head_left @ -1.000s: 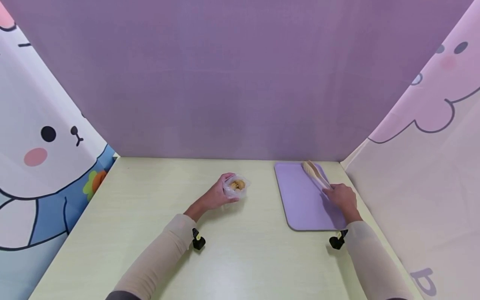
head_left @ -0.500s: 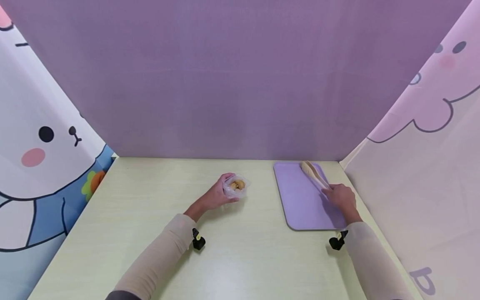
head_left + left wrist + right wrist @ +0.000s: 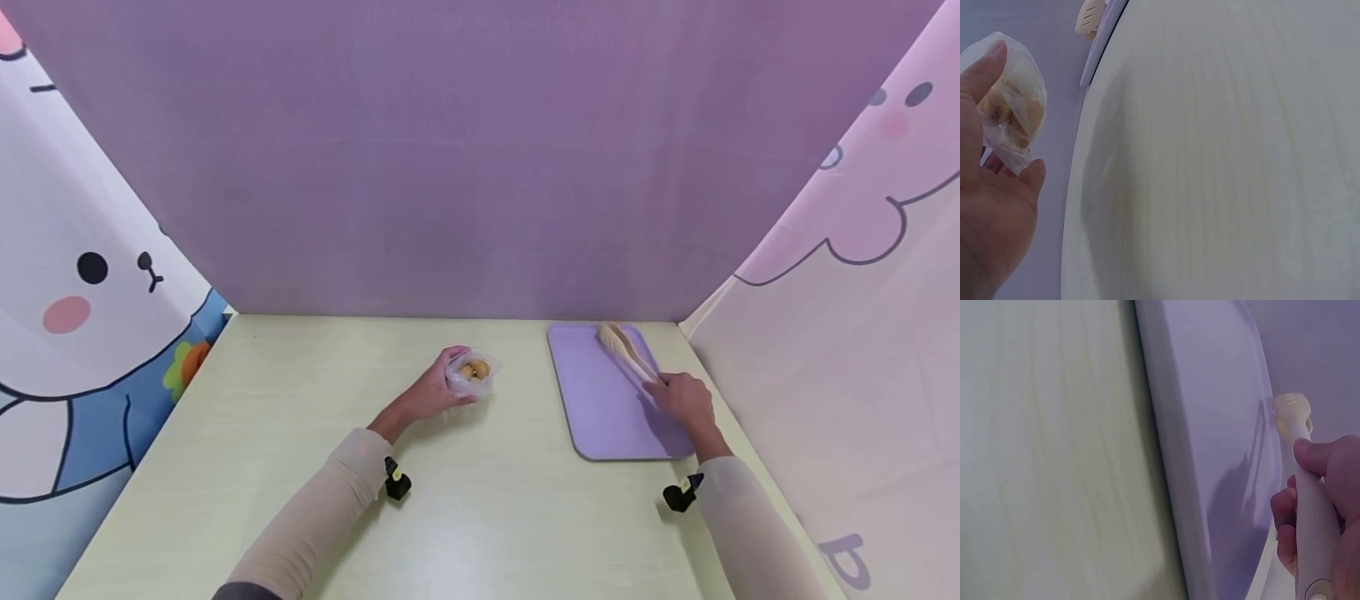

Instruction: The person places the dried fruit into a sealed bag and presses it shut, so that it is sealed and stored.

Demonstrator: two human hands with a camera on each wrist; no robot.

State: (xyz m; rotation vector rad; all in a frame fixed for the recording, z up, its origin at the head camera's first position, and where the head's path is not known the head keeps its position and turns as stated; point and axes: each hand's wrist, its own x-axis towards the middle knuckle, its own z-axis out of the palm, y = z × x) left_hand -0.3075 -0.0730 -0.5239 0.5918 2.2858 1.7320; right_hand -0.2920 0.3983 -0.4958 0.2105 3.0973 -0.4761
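Observation:
A clear plastic bag (image 3: pixel 486 382) with several brown food pieces (image 3: pixel 475 369) inside is held in my left hand (image 3: pixel 437 390), near the middle of the table. In the left wrist view, thumb and fingers curl round the sides of the bag (image 3: pixel 1032 81). My right hand (image 3: pixel 684 398) grips a pair of cream food tongs (image 3: pixel 626 348) by the handle, above the purple tray (image 3: pixel 592 408). The tong heads point to the far edge of the tray. In the right wrist view, thumb and fingers wrap the tongs (image 3: pixel 1313 512), whose tips are close together.
The pale wooden table (image 3: pixel 465 517) ends at a purple backdrop (image 3: pixel 450 167). Printed cloth walls stand on the left (image 3: pixel 97 333) and right (image 3: pixel 862 350). The tray lies at the right, close to the table's right edge.
My right hand has shifted slightly toward me, and the tong heads have swung a little left over the tray. The left hand and the bag stay in place.

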